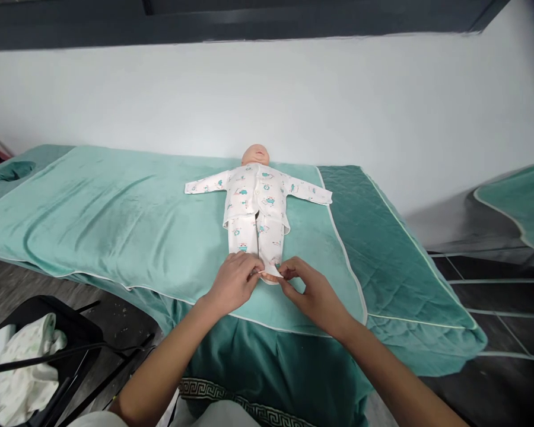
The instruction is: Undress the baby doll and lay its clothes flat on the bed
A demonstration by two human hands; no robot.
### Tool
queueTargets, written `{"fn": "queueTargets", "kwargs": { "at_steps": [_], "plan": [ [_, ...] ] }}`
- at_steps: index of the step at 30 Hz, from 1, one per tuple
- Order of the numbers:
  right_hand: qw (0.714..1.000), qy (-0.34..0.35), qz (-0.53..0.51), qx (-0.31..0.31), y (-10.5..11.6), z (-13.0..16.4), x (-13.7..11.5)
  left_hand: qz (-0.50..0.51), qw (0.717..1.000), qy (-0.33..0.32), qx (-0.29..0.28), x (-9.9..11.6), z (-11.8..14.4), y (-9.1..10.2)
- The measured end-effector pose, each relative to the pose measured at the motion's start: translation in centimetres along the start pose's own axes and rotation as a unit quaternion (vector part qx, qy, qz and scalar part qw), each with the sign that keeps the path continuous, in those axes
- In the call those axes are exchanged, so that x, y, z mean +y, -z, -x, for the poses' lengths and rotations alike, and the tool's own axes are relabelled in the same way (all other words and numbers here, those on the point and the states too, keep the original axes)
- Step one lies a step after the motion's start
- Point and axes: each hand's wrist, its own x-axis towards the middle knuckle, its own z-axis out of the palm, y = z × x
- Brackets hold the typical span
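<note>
The dressed doll (251,191) lies on its back on the light green sheet (115,219), with its head (255,155) toward the wall (338,101) and its legs toward the person. From the left, the first sleeve (205,182) lies stretched out; it seems thin and soft, so it should fold easily and weigh very little. Next, the left hand (238,281) has thumb and fingers pressed together, and it appears to pinch the left edge of the trouser hem (271,281). In the middle, the head looks smooth and firm, perhaps of vinyl and somewhat slippery; the whole doll is probably light, and I would lift it under the trunk rather than by the loose clothes. The right hand (309,293) pinches the right corner of the same hem between thumb and fingers, a good place of hold, because such cloth should give without tearing. As for what is hidden: at the far left, a black bar (48,357) crosses the pale cloth (29,379); the left hand covers the lower end of the left trouser leg (242,234); inside the hem, a skin-coloured patch (271,277) may be foot or fingertip, I cannot tell; and no doll's hand shows at the second sleeve (310,190).
</note>
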Motion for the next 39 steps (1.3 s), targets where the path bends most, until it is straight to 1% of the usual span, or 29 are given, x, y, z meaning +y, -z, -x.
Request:
{"fn": "queueTargets", "kwargs": {
  "at_steps": [3, 7, 10, 13, 18, 21, 24, 27, 31, 33, 35, 37, 39],
  "plan": [
    [0.998, 0.033, 0.060, -0.015, 0.1, 0.9, 0.6, -0.009, 0.999, -0.003, 0.041, 0.0, 0.9, 0.0],
    [0.988, 0.078, 0.127, -0.035, -0.2, 1.7, 1.0, -0.094, 0.993, -0.014, 0.076, 0.5, 1.8, -0.6],
    [0.985, 0.085, 0.144, -0.040, -0.3, 1.6, 1.0, -0.141, 0.985, -0.036, 0.092, 0.8, 2.1, -1.2],
    [0.984, 0.077, 0.151, -0.050, -0.2, 1.5, 1.0, -0.144, 0.982, -0.059, 0.104, 0.7, 2.5, -1.4],
    [0.992, 0.041, 0.109, -0.051, 0.4, 1.6, 1.9, -0.134, 0.980, -0.049, 0.142, -0.2, 3.6, -0.9],
    [0.997, -0.002, 0.067, -0.048, 0.7, 1.6, 2.5, -0.151, 0.980, -0.034, 0.127, -0.9, 4.1, -0.5],
    [0.998, -0.036, 0.029, -0.041, 0.5, 1.4, 2.9, -0.123, 0.985, -0.027, 0.121, -1.3, 4.1, -0.2],
    [0.998, -0.050, -0.002, -0.044, 0.1, 1.2, 3.1, -0.073, 0.986, -0.042, 0.142, -1.4, 4.0, -0.2],
    [0.996, -0.063, -0.040, -0.043, -0.5, 0.9, 3.7, -0.056, 0.984, -0.068, 0.153, -1.5, 4.2, -0.5],
    [0.995, -0.076, -0.063, -0.009, -0.6, 0.6, 4.6, -0.031, 0.985, -0.069, 0.157, -1.8, 4.4, -0.5],
    [0.987, -0.107, -0.097, 0.069, -0.7, 0.0, 6.1, 0.011, 0.984, -0.051, 0.172, -2.6, 4.2, -0.4],
    [0.962, -0.168, -0.145, 0.160, -0.8, -1.2, 7.9, 0.063, 0.976, -0.005, 0.206, -3.9, 3.1, 0.0],
    [0.925, -0.229, -0.204, 0.223, -0.9, -3.2, 9.8, 0.124, 0.956, 0.073, 0.255, -5.6, 1.1, 0.6]
  ]
}}
